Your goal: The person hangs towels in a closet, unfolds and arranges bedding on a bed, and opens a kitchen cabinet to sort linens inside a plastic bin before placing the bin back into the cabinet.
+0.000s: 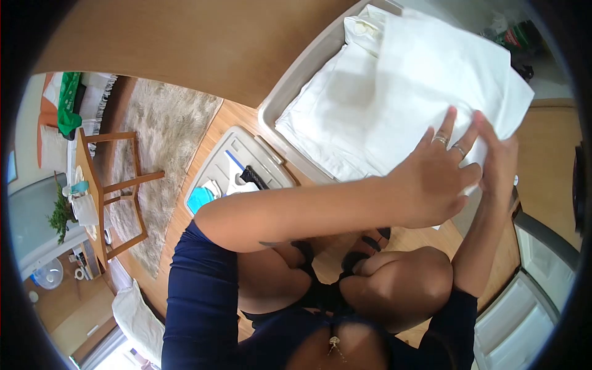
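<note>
A folded white cloth (444, 74) lies over other white fabric (320, 117) in a grey plastic bin (277, 102). On the cloth's near edge rests my left hand (435, 179), with rings on two fingers and its fingers apart. Just right of it, my right hand (498, 160) grips the cloth's edge near the corner, its thumb and part of its fingers hidden. The two hands touch or nearly touch.
A grey lid (213, 157) on the floor holds a blue item (199, 198), a white item and a black one. Further left are a shaggy rug (160, 123) and a wooden table (92, 185). Clear-fronted drawers (518, 314) stand at lower right.
</note>
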Demonstrator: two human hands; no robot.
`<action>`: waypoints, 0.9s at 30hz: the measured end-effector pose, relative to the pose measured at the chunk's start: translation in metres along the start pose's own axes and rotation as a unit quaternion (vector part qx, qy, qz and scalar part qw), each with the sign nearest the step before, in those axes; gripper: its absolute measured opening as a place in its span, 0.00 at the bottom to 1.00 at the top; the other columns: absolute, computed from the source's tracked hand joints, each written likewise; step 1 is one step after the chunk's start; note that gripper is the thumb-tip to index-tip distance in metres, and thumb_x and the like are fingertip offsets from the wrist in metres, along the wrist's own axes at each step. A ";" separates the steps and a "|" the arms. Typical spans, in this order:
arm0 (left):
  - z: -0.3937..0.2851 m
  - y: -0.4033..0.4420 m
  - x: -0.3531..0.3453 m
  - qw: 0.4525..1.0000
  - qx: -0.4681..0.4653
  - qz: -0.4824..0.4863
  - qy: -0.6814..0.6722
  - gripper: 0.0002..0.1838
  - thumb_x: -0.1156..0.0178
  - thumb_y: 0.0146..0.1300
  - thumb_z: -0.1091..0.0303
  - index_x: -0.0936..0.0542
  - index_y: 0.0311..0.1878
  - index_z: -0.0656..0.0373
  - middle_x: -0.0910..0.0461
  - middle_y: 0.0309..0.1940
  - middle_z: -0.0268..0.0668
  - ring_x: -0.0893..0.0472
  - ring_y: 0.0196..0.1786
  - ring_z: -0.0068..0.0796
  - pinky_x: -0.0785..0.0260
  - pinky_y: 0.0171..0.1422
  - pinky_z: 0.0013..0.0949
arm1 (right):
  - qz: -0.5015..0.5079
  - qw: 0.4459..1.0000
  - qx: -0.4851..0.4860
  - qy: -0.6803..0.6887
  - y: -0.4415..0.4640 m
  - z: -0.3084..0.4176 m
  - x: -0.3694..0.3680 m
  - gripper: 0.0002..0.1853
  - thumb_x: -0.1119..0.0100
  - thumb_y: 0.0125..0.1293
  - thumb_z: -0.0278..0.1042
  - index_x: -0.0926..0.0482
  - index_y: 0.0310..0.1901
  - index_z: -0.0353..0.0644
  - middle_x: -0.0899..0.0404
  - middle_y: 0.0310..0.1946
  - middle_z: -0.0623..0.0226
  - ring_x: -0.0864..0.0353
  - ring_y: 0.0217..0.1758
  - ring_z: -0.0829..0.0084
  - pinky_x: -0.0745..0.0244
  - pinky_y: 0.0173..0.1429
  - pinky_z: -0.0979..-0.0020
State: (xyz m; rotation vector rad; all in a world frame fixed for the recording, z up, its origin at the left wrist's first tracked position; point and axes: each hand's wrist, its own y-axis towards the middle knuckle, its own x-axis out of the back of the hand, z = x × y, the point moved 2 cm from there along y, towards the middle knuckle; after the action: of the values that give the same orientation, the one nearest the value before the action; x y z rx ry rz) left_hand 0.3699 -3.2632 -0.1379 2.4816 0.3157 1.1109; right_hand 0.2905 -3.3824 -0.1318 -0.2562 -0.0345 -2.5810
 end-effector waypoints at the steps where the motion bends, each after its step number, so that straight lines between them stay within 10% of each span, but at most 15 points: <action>1: 0.010 -0.006 0.003 0.988 0.024 -0.004 -0.149 0.08 0.41 0.50 0.71 0.27 0.35 0.58 0.32 0.51 0.53 0.33 0.58 0.48 0.39 0.60 0.37 | -0.020 0.999 -0.028 -0.008 0.003 -0.006 0.017 0.28 0.36 0.52 0.35 0.32 0.51 0.25 0.26 0.46 0.56 0.27 0.48 0.71 0.37 0.55 0.74; 2: 0.026 -0.012 0.008 0.954 0.047 -0.008 -0.296 0.07 0.41 0.50 0.72 0.27 0.34 0.57 0.30 0.49 0.47 0.31 0.56 0.42 0.38 0.58 0.35 | -0.042 0.997 -0.056 -0.016 0.005 -0.011 0.033 0.28 0.36 0.51 0.34 0.31 0.51 0.25 0.26 0.47 0.56 0.28 0.48 0.71 0.38 0.56 0.74; 8: 0.218 -0.093 0.006 0.908 0.358 -0.040 0.213 0.27 0.37 0.50 0.55 0.27 0.49 0.62 0.27 0.48 0.47 0.28 0.52 0.39 0.38 0.56 0.34 | -0.197 0.968 0.043 -0.149 -0.003 0.024 0.104 0.30 0.37 0.53 0.37 0.33 0.52 0.23 0.28 0.50 0.55 0.30 0.52 0.67 0.42 0.60 0.74; 11: 0.226 -0.076 0.025 0.865 0.486 0.118 -0.033 0.31 0.35 0.47 0.55 0.29 0.53 0.64 0.27 0.49 0.48 0.27 0.51 0.36 0.36 0.54 0.30 | -0.205 0.970 0.073 -0.107 0.000 0.029 0.120 0.28 0.38 0.53 0.33 0.33 0.52 0.24 0.29 0.50 0.56 0.30 0.53 0.68 0.42 0.60 0.74; 17: 0.212 -0.053 0.026 0.905 0.307 0.026 -0.294 0.27 0.36 0.48 0.61 0.28 0.50 0.65 0.22 0.39 0.40 0.24 0.41 0.28 0.32 0.47 0.30 | -0.247 0.963 0.094 -0.055 0.005 0.039 0.119 0.25 0.40 0.55 0.31 0.32 0.52 0.25 0.28 0.50 0.58 0.28 0.50 0.69 0.38 0.58 0.73; 22: 0.153 -0.053 0.182 0.867 0.414 -0.024 -0.276 0.28 0.35 0.48 0.57 0.28 0.51 0.61 0.23 0.41 0.41 0.23 0.43 0.26 0.30 0.46 0.28 | -0.224 0.969 0.108 -0.003 0.022 0.042 0.120 0.22 0.39 0.55 0.32 0.28 0.48 0.24 0.24 0.44 0.57 0.25 0.47 0.69 0.34 0.54 0.73; 24: 0.102 -0.054 0.239 0.895 0.171 -0.188 -0.366 0.35 0.43 0.42 0.66 0.36 0.54 0.75 0.25 0.45 0.52 0.21 0.44 0.41 0.27 0.50 0.35 | -0.198 0.976 0.084 0.034 0.027 0.053 0.074 0.22 0.39 0.55 0.33 0.27 0.47 0.24 0.24 0.43 0.57 0.25 0.46 0.69 0.33 0.53 0.73; 27: 0.070 -0.081 0.279 0.880 0.105 -0.221 -0.407 0.33 0.45 0.39 0.67 0.34 0.52 0.76 0.24 0.41 0.53 0.20 0.37 0.39 0.23 0.42 0.32 | -0.049 0.992 0.030 0.116 0.026 0.075 -0.020 0.20 0.41 0.57 0.33 0.27 0.46 0.25 0.23 0.43 0.58 0.24 0.44 0.69 0.32 0.51 0.73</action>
State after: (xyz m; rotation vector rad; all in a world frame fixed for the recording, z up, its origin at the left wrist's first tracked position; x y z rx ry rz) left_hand 0.6028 -3.1089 -0.0317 2.6027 0.7075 -0.1877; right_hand 0.3344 -3.3888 -0.0632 0.0695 -0.0401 -2.6849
